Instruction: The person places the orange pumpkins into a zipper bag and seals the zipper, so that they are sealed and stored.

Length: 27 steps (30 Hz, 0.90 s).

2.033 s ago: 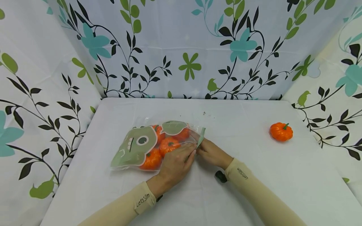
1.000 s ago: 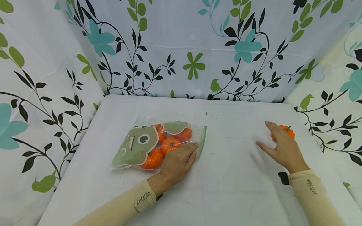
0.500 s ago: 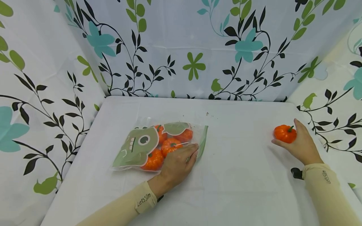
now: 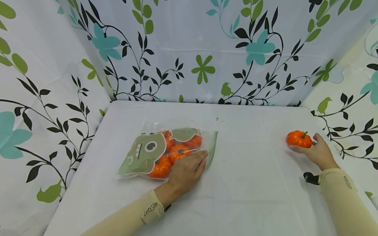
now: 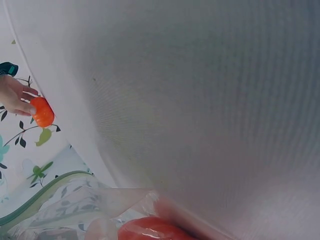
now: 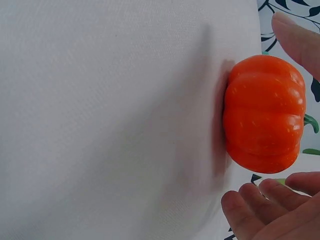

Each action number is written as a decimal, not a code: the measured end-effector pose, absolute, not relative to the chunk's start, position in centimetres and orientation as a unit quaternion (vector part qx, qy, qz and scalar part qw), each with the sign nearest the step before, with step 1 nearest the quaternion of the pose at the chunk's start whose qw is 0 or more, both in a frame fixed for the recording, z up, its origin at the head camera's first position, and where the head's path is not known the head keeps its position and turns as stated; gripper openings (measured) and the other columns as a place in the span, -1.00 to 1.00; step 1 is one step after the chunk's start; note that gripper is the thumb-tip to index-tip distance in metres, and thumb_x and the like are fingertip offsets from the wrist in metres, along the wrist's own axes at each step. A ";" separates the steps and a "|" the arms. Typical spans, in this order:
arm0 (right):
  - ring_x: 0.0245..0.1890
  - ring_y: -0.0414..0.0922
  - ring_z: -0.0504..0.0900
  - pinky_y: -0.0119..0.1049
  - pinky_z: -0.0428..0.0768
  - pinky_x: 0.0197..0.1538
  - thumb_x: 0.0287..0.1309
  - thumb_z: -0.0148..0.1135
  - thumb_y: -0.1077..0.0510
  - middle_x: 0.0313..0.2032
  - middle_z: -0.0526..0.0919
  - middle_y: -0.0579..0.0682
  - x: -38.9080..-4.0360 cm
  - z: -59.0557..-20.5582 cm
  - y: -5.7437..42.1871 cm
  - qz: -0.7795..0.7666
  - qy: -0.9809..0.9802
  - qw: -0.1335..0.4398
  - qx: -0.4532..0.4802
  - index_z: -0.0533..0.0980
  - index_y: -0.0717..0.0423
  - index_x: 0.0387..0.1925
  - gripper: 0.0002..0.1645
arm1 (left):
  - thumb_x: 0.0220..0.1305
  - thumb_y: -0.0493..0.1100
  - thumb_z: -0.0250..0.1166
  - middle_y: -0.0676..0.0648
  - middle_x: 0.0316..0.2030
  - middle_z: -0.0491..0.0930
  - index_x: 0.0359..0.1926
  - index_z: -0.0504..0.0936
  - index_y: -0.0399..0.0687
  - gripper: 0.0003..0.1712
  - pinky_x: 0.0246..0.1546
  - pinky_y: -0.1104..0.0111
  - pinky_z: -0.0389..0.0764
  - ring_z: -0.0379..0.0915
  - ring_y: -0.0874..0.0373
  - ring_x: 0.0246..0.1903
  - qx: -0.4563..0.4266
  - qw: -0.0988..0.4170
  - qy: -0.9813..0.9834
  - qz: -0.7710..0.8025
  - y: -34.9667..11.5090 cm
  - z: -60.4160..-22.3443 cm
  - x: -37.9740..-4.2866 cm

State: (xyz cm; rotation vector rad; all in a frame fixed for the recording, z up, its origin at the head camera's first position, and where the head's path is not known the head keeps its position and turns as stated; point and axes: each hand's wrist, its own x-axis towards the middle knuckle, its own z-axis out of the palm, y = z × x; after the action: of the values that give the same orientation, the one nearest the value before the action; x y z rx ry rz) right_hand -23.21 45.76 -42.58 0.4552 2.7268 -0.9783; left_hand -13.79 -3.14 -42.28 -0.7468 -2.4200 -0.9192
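Observation:
A clear zip bag [image 4: 144, 154] with a green dinosaur print lies left of centre in the head view. Several orange toy pumpkins [image 4: 178, 152] show through its film. My left hand [image 4: 186, 172] holds the bag's right end, near the green zip edge [image 4: 212, 149]. Far to the right sits another orange pumpkin [image 4: 299, 139] with a green stem. My right hand [image 4: 320, 154] is around its near right side, thumb and fingers spread. In the right wrist view the fingers [image 6: 260, 205] and thumb [image 6: 297, 40] stand on opposite sides of the pumpkin, with gaps showing.
A white cloth covers the table [image 4: 251, 180]. Behind it and at both sides hangs a leaf-patterned curtain [image 4: 177, 49]. The right-hand pumpkin lies near the table's right edge. A dark wrist camera [image 4: 311, 178] sticks out beside the right sleeve.
My right hand has left the bag's mouth and gone right to the lone pumpkin, its fingers now lower beside it. My left hand stays at the bag.

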 end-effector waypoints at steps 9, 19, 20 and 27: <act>0.40 0.55 -0.05 0.50 0.14 0.28 0.11 0.33 -0.44 0.48 -0.29 0.55 -23.2 -43.2 46.0 -0.340 0.920 0.107 0.163 -0.43 0.46 0.49 0.57 | 0.35 -0.17 0.36 -0.07 0.02 0.72 0.12 0.71 -0.17 -0.64 0.04 0.29 0.63 0.65 0.10 0.04 -0.268 0.214 -0.880 -0.329 -3.1 -42.3 -13.6; 0.35 0.55 0.05 0.47 0.19 0.29 0.14 0.27 -0.46 0.43 -0.09 0.62 -22.9 -43.5 45.8 -0.343 0.917 0.093 0.182 -0.30 0.47 0.51 0.49 | 0.29 -0.23 0.41 -0.08 0.01 0.72 0.11 0.71 -0.18 -0.63 0.04 0.28 0.64 0.65 0.09 0.04 -0.269 0.218 -0.879 -0.329 -3.1 -42.3 -13.5; 0.35 0.55 0.06 0.47 0.20 0.28 0.15 0.26 -0.45 0.42 -0.07 0.62 -22.8 -43.5 45.8 -0.343 0.917 0.091 0.184 -0.28 0.47 0.51 0.47 | 0.27 -0.23 0.41 -0.08 0.01 0.72 0.11 0.72 -0.18 -0.62 0.03 0.27 0.64 0.66 0.08 0.04 -0.270 0.219 -0.878 -0.328 -3.0 -42.3 -13.5; 0.32 0.53 0.11 0.44 0.24 0.28 0.20 0.24 -0.42 0.40 0.00 0.62 -22.6 -43.5 45.2 -0.347 0.917 0.079 0.181 -0.22 0.47 0.52 0.40 | 0.28 -0.22 0.41 -0.07 0.01 0.72 0.10 0.72 -0.17 -0.63 0.04 0.29 0.63 0.66 0.10 0.04 -0.268 0.223 -0.880 -0.323 -3.0 -42.4 -13.4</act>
State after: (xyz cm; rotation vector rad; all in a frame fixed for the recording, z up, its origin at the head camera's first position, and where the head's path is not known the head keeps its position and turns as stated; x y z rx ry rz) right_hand -22.57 45.23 -43.47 0.5415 2.7429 -1.0389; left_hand -13.44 -3.02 -42.43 -0.7400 -2.4286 -0.8929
